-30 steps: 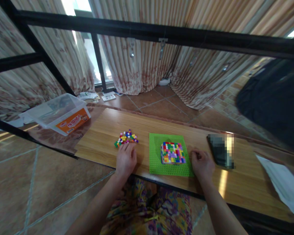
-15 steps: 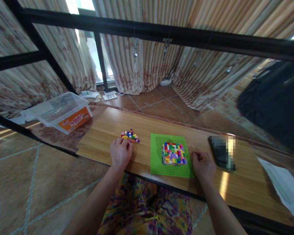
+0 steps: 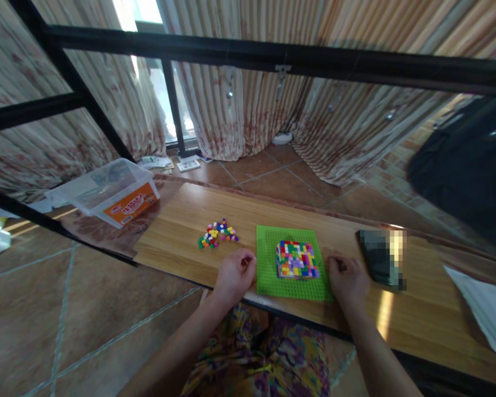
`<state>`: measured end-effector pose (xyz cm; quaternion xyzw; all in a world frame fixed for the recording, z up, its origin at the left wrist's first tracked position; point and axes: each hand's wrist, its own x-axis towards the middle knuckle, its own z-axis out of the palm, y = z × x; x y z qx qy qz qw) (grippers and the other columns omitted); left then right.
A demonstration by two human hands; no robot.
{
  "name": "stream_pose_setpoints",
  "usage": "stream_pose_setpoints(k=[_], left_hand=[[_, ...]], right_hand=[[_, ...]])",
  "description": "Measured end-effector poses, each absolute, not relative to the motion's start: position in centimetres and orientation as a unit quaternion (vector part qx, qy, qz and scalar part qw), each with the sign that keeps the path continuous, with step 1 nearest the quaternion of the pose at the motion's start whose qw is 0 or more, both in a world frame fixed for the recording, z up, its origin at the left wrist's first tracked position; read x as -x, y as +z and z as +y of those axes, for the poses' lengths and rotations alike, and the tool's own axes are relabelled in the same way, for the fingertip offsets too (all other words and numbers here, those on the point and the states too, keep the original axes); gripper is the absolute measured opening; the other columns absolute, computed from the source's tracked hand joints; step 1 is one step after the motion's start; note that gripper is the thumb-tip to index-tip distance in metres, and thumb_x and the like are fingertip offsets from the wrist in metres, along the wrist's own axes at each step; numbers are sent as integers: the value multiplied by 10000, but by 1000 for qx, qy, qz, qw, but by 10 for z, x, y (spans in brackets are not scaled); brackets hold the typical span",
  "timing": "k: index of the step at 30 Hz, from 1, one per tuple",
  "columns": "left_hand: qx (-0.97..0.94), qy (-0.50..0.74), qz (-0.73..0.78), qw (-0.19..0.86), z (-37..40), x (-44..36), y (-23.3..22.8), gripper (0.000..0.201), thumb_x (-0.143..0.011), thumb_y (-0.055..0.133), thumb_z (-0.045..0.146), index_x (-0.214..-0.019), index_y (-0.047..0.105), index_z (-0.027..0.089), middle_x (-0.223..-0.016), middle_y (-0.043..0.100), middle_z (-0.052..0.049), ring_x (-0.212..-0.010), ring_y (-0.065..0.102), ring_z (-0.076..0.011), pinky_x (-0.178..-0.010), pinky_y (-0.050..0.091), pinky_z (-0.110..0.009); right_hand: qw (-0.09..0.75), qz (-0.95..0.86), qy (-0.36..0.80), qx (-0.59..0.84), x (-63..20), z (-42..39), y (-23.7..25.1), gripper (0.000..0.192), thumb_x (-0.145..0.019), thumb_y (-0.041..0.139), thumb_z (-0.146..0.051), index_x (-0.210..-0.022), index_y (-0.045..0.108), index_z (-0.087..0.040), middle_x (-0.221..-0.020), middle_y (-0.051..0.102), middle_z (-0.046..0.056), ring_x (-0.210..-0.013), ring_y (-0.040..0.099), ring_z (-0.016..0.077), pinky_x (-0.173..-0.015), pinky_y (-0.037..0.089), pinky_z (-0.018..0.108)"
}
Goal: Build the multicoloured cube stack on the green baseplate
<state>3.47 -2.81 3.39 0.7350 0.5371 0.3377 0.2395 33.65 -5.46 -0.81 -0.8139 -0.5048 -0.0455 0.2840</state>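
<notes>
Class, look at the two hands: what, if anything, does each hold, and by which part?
Cannot be told: left hand and right hand are curled, fingers hiding any brick.

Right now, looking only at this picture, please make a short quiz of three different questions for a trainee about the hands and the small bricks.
1. True or false: the left hand rests on the pile of loose bricks.
2. On what does the square block of coloured bricks stand?
A. the bare wooden table
B. the green baseplate
C. the clear plastic box
3. Fill in: the right hand lies on the wooden table just to the ____ of the green baseplate.

Key
1. False: it lies beside the baseplate's left edge, apart from the pile.
2. B
3. right
</notes>
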Motion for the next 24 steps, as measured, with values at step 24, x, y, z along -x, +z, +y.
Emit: stream_pose_setpoints(k=[24], left_hand=[[-738, 373, 461, 324, -23, -103, 50, 95, -804, 572, 152, -831, 647, 204, -882, 643, -19, -843, 600, -146, -795, 478, -297]], right_hand=[[298, -489, -22, 820, -329, -54, 0, 355, -818, 421, -395, -855, 690, -166, -865, 613, 79, -699, 517, 160, -608, 325, 273]])
